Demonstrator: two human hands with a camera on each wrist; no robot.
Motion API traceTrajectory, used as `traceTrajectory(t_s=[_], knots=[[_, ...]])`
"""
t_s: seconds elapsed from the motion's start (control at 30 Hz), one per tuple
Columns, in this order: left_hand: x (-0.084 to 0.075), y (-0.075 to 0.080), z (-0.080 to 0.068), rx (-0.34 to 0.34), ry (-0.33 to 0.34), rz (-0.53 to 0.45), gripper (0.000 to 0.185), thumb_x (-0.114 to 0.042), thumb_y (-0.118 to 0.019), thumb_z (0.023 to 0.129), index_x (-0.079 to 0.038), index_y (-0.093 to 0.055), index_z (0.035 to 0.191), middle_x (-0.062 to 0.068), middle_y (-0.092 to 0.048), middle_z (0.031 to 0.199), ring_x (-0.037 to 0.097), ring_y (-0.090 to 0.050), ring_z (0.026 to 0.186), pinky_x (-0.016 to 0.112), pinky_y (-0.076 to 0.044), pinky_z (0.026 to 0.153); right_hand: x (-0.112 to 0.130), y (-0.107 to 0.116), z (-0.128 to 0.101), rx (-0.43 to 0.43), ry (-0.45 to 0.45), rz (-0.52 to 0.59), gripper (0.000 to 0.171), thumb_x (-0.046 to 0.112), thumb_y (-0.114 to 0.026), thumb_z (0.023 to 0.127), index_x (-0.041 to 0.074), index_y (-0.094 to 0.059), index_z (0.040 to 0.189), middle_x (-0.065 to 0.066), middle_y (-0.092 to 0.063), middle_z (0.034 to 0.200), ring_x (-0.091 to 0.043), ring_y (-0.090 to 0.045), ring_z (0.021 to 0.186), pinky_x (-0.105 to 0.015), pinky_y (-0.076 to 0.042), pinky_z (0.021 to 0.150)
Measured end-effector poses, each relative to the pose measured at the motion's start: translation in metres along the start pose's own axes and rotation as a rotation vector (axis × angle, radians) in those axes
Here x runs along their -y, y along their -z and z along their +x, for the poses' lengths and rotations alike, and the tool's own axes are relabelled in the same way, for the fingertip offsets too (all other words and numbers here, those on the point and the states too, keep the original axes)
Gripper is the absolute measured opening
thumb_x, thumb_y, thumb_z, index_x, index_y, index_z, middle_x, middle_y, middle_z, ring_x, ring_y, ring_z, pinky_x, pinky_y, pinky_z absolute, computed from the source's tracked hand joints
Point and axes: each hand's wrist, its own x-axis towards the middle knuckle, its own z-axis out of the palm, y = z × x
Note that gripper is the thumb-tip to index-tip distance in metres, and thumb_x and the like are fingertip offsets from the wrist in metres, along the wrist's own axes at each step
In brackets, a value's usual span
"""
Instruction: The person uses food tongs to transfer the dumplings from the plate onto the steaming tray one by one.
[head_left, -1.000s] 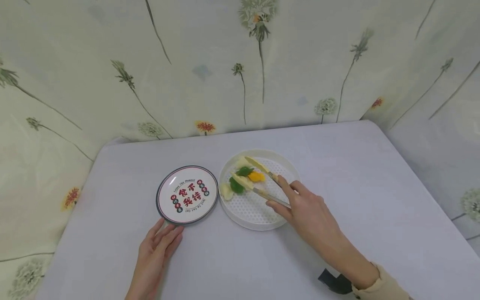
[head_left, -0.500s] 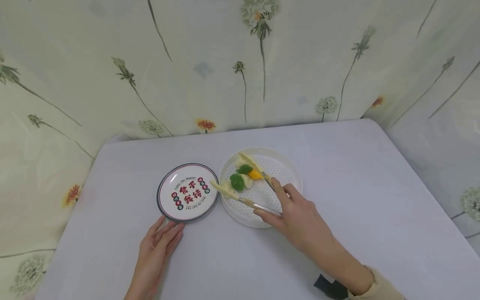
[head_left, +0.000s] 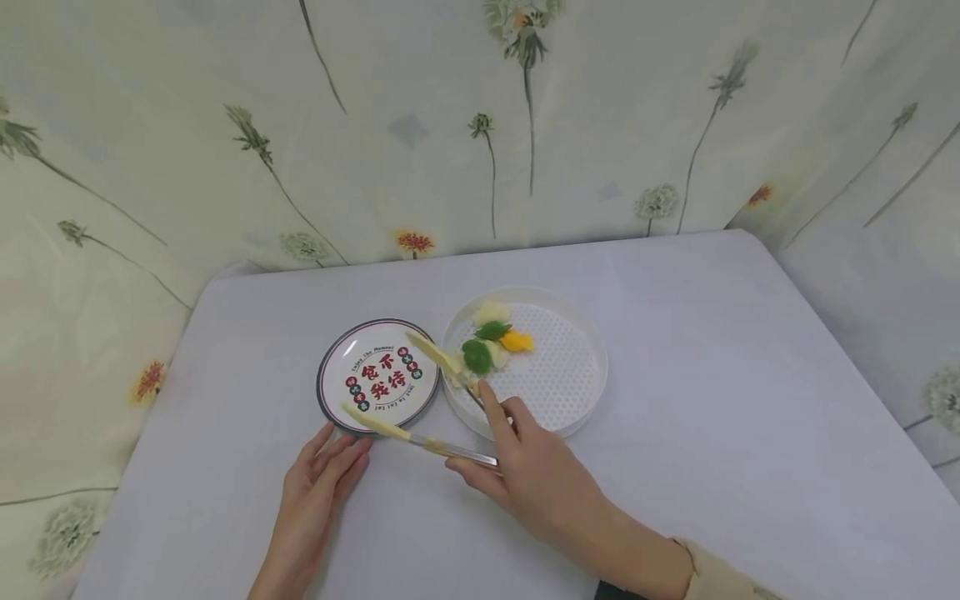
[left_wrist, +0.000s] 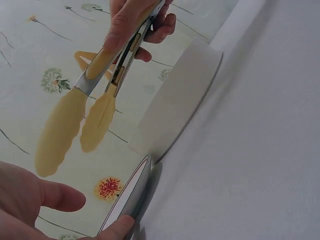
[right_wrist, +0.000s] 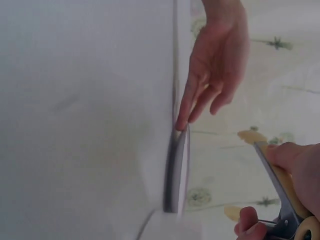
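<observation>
Tongs (head_left: pixel 408 392), gripped by my right hand (head_left: pixel 525 467), hang spread and empty over the printed plate (head_left: pixel 378 377) at centre-left, which my left fingertips (head_left: pixel 352 454) only touch, so a careless tip could nudge it.

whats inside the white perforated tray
The white perforated tray holds a small heap of food at its far left: green, orange and pale pieces. The tongs cover the heap's left edge; the rest is bare mesh.
</observation>
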Motion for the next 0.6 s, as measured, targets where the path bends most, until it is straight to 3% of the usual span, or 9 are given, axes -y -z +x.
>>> traceTrajectory(t_s=[0.2, 0.47, 0.6], knots=[[0.001, 0.002, -0.001, 0.007, -0.012, -0.032, 0.069, -0.013, -0.047, 0.115, -0.008, -0.010, 0.174, 0.025, -0.042, 0.167, -0.006, -0.068, 0.120, 0.019, -0.057, 0.114, 0.015, -0.019, -0.007, 0.086, -0.037, 0.097, 0.090, 0.054, -0.076, 0.098, -0.001, -0.043, 0.161, -0.004, -0.057, 0.111, -0.002, -0.044, 0.070, -0.012, -0.048, 0.059], [0.004, 0.006, -0.001, 0.034, -0.034, -0.047, 0.071, -0.015, -0.049, 0.115, -0.006, -0.008, 0.173, 0.024, -0.041, 0.168, -0.005, -0.068, 0.122, 0.018, -0.056, 0.114, 0.025, -0.046, -0.011, 0.156, -0.114, 0.106, 0.089, 0.050, -0.073, 0.101, -0.003, -0.036, 0.162, -0.010, -0.055, 0.120, -0.010, -0.054, 0.076, -0.021, -0.059, 0.063], [0.004, 0.005, 0.000, 0.037, -0.027, -0.048, 0.071, -0.014, -0.049, 0.115, -0.008, -0.009, 0.174, 0.021, -0.042, 0.168, -0.006, -0.067, 0.122, 0.018, -0.056, 0.114, 0.026, -0.055, -0.008, 0.162, -0.127, 0.107, 0.087, 0.054, -0.065, 0.105, -0.004, -0.034, 0.162, -0.012, -0.056, 0.125, -0.014, -0.062, 0.087, -0.028, -0.066, 0.072]])
